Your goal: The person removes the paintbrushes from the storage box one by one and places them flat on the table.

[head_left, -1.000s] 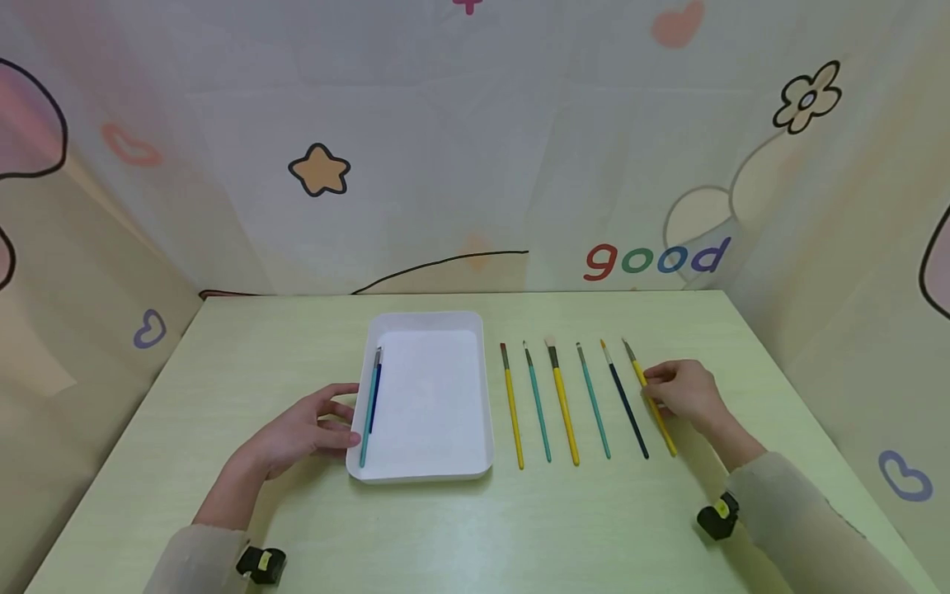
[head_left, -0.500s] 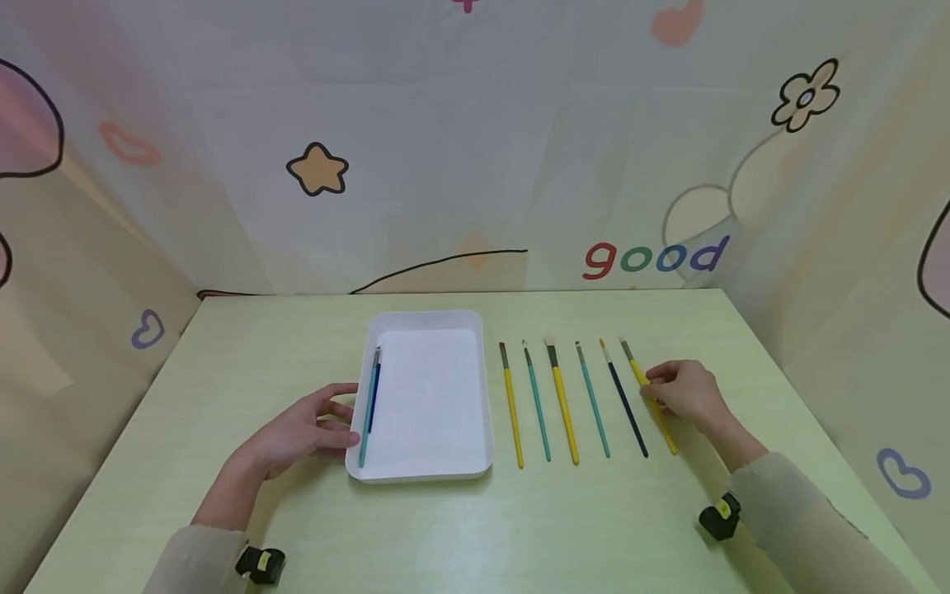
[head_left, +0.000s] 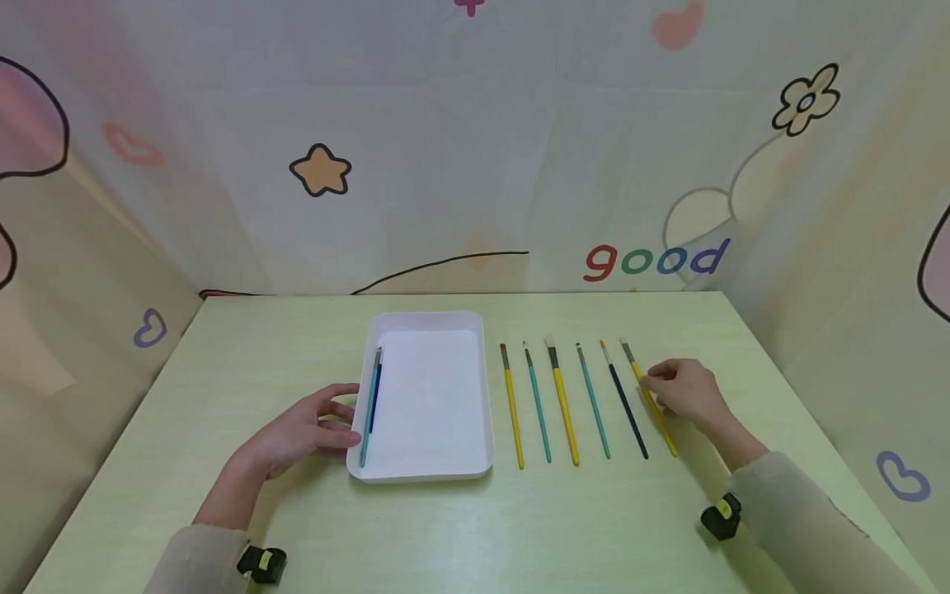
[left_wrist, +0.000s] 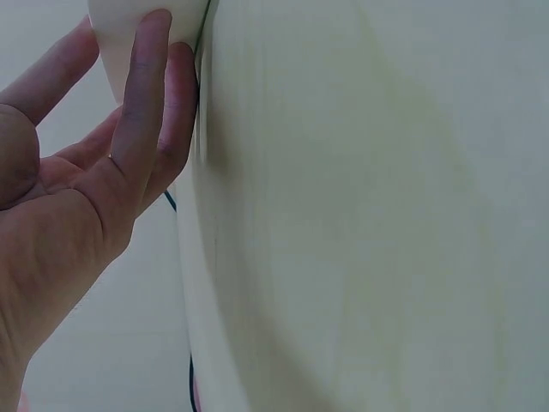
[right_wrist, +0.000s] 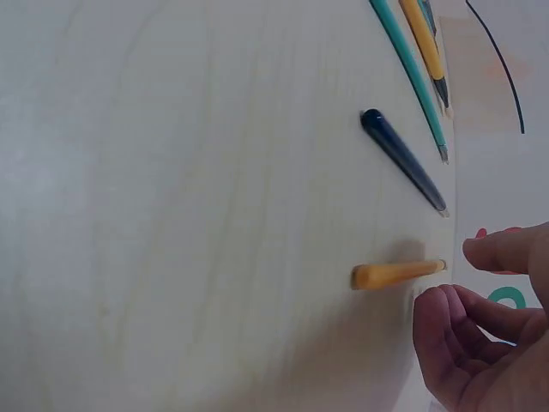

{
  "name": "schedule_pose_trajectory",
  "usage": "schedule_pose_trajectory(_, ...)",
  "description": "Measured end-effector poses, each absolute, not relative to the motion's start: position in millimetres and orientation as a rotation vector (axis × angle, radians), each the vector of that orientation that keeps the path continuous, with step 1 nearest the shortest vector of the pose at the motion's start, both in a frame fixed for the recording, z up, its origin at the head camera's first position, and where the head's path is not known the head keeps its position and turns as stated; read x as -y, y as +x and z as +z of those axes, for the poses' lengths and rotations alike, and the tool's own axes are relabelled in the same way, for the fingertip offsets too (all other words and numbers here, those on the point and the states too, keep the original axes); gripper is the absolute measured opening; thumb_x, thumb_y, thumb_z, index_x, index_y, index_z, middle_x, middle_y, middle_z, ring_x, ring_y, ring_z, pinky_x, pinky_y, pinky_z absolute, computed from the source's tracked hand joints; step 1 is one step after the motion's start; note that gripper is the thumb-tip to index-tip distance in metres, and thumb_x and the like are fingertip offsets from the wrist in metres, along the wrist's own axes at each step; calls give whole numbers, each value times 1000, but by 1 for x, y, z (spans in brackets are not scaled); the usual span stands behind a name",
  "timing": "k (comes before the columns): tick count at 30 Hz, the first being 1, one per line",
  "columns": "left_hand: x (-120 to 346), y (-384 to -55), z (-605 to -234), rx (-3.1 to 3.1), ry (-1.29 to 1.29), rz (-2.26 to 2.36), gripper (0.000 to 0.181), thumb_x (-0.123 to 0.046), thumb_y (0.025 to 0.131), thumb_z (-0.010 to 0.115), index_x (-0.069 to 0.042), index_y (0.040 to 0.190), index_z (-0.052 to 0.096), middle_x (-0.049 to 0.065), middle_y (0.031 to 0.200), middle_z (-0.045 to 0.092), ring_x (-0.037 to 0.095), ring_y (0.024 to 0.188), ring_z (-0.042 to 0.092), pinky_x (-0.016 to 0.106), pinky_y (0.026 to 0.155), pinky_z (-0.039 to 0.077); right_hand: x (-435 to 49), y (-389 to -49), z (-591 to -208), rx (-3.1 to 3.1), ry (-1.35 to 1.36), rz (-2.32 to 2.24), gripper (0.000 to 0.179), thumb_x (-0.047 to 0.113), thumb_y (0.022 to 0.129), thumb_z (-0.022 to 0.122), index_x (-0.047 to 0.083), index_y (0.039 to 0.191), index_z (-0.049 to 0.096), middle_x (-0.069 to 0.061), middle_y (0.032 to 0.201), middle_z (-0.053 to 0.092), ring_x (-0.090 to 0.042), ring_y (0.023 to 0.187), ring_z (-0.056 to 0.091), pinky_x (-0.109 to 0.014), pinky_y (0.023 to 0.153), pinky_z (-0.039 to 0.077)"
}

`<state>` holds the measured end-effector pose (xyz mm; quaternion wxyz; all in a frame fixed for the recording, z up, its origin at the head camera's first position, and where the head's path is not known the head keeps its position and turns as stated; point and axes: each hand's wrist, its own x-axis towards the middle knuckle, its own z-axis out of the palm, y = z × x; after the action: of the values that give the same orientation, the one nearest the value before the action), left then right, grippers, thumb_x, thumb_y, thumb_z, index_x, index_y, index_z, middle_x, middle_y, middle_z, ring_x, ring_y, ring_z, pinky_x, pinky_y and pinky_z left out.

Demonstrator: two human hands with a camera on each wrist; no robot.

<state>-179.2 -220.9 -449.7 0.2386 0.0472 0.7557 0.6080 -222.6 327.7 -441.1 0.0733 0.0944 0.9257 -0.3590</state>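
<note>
Across the pale worktop [head_left: 534, 532] six brushes [head_left: 593, 400] lie spaced in a row, perhaps so none touch, with the right hand [head_left: 686, 394], thumb and fingers parted, at the endmost yellow brush [head_left: 662, 425], and the left hand [head_left: 304, 429], fingers relaxed, touching the white tray [head_left: 438, 404], likely steadying it.

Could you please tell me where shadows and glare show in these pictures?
Head view: pale glare on the table, soft shadow below the left hand; left wrist view: dim, softly shadowed; right wrist view: pale sheen at the left edge, shadow beside the nearest yellow brush.
</note>
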Motion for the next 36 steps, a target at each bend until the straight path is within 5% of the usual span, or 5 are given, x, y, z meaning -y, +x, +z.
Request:
schedule_pose_trajectory(5, 220, -179, -450, -2070, 129, 1663, 83, -4, 90, 79, -4, 157, 30, 27, 131, 50, 32, 104, 65, 44, 87, 59, -322, -224, -433, -2783, 221, -1139, 37, 21, 103, 61, -10, 124, 58, -19, 100, 62, -25, 76, 60, -29, 64, 56)
schedule_pose_trajectory(14, 219, -180, -450, -2062, 135, 1670, 83, -3, 90, 78, -3, 157, 30, 27, 130, 50, 32, 104, 65, 44, 87, 59, -288, -224, -422, -2591, 79, -1439, 40, 16, 106, 57, -12, 134, 52, -28, 120, 59, -32, 96, 63, -33, 79, 61)
schedule_pose_trajectory(36, 219, -180, -449, -2081, 116, 1636, 84, -4, 90, 79, -3, 157, 28, 26, 132, 50, 32, 105, 64, 44, 87, 60, -188, -222, -405, -1902, -285, -1773, 48, 10, 106, 58, -13, 145, 40, -31, 138, 54, -42, 125, 59, -46, 104, 49)
